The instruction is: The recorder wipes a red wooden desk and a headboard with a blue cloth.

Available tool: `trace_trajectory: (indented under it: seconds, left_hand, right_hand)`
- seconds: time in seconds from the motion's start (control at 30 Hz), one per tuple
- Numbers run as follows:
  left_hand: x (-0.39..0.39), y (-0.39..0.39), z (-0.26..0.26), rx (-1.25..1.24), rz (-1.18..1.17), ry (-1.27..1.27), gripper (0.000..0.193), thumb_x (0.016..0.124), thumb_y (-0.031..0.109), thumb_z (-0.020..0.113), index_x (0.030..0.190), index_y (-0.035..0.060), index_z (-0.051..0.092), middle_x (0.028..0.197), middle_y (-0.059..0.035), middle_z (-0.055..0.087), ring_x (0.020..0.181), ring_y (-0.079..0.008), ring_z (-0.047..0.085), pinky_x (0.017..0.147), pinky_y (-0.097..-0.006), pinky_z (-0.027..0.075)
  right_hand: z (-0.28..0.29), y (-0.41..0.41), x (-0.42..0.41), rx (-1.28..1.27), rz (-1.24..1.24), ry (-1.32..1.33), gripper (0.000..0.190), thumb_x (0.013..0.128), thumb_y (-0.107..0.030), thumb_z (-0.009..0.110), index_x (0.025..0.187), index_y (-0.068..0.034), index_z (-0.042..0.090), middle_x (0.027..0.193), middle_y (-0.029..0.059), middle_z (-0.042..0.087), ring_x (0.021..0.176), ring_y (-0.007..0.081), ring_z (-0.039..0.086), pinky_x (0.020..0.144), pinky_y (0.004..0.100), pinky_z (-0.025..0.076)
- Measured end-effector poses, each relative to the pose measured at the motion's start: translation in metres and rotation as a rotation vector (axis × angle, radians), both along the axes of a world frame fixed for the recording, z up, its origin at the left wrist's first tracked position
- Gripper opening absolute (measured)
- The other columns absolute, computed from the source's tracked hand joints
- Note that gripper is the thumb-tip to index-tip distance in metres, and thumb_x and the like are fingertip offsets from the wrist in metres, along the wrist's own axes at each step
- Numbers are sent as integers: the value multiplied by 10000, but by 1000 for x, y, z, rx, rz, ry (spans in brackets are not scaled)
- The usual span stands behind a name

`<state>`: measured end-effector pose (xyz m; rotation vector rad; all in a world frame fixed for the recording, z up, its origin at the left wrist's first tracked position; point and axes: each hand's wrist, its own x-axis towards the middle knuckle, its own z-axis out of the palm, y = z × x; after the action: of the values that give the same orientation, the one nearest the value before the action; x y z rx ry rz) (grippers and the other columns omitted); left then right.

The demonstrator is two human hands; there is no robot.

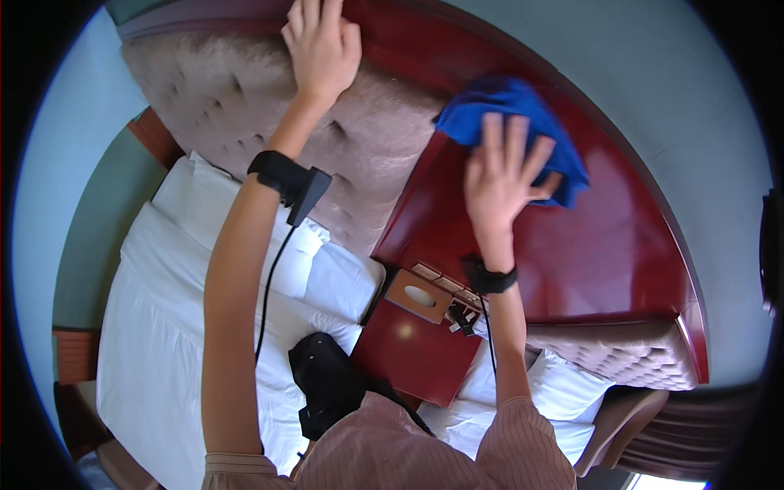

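Observation:
My right hand (pixel 499 177), blurred, holds a blue cloth (pixel 520 101) against the glossy dark red wall panel (pixel 588 251), its fingers spread over the cloth. Up at the top edge of the view, my left hand (pixel 324 46) rests on the red panel just above the tufted beige headboard (pixel 214 92). Its fingertips are cut off by the picture's rim, and I see nothing held in it. Each wrist wears a black strap with a cable; a black device is fixed to the left strap (pixel 300 187).
Below the headboard lies a bed (pixel 165 343) with white bedding and pillows. A red nightstand (pixel 416 355) carries a tissue box (pixel 419 295) and small items, near wall sockets (pixel 450 283). Another tufted headboard (pixel 625 352) and bed (pixel 551 429) stand at right, beside a brown chair (pixel 625 422) and curtain (pixel 692 429).

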<state>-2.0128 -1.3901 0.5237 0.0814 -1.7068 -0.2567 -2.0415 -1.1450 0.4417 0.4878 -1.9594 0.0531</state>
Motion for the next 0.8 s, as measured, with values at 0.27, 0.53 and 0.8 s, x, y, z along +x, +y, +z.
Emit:
trace_trajectory:
  seconds: [0.27, 0.53, 0.8]
  left_hand:
    - [-3, -11, -5, -5, -26, 22, 433, 767, 100, 434, 1198, 64, 452, 1265, -140, 402, 1220, -331, 331, 957, -457, 294]
    - [-17, -19, -15, -29, -50, 79, 434, 764, 86, 442, 1196, 56, 460, 1255, -146, 404, 1206, -333, 338, 943, -455, 301]
    - [-32, -27, -23, -191, -30, 256, 369, 789, 67, 429, 1151, 20, 479, 1175, -158, 450, 1131, -335, 383, 922, -434, 320]
  right_hand:
    - [-214, -19, 14, 233, 37, -498, 265, 817, -342, 523, 1048, -220, 568, 1207, 37, 472, 1188, 342, 389, 820, 655, 308]
    - [-422, -12, 46, 340, 171, -750, 276, 844, -311, 504, 1054, -142, 563, 1179, 92, 494, 1206, 322, 397, 907, 607, 305]
    - [-528, 24, 58, 528, 247, -1050, 486, 833, -197, 503, 1304, -121, 409, 1388, -2, 339, 1189, 163, 375, 978, 320, 325]
